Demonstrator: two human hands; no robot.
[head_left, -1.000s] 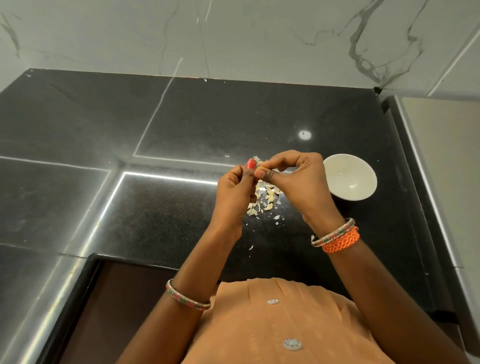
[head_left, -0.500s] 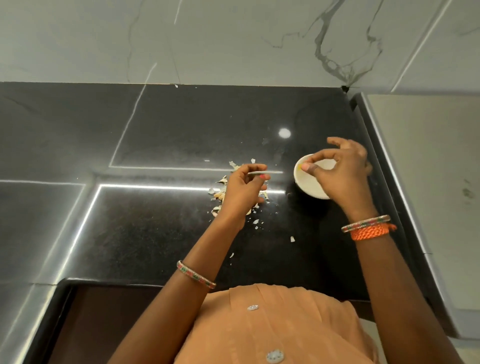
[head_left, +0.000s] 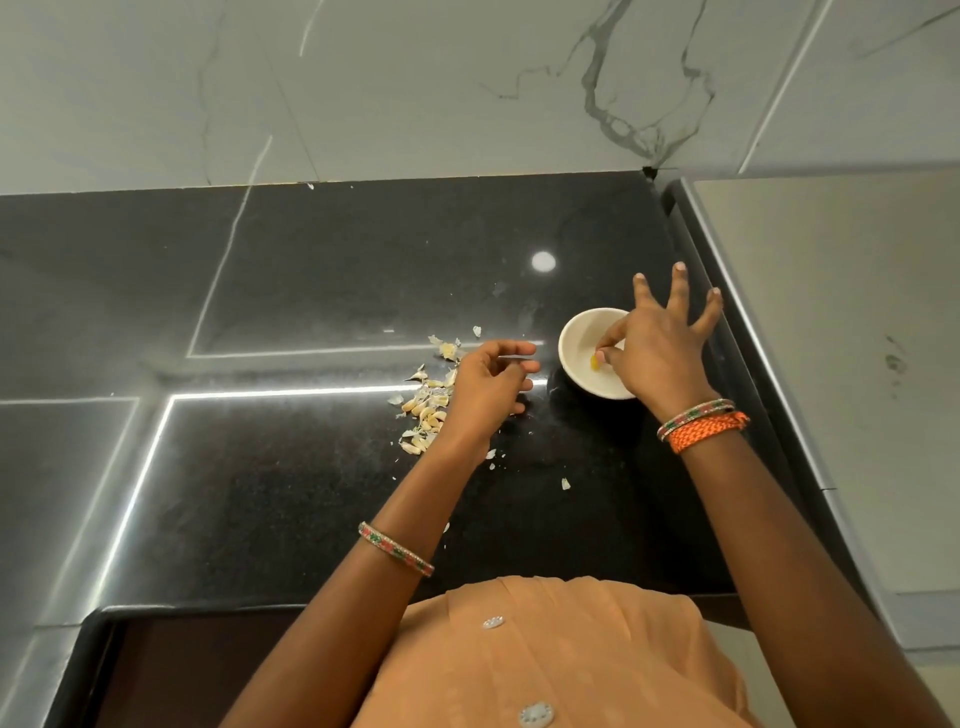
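Clove (head_left: 595, 362) is down in the bowl (head_left: 577, 332), pinched by thumb and forefinger of the right hand (head_left: 660, 353), other fingers splayed; I'd just let go low so it doesn't bounce out; left hand (head_left: 485, 387) hangs loosely curled, empty, over the pile (head_left: 428, 408).

Peach-orange top (head_left: 545, 654) across the bottom, faintly dotted weave by the look of it, with two round silvery buttons (head_left: 492, 622) down the front. Behind the left hand (head_left: 485, 387) sits one slim bangle (head_left: 396, 548), red, green and silver. Behind the right hand (head_left: 657, 353), a matching bangle (head_left: 693, 414) sits against a bright orange braided band (head_left: 707, 431).
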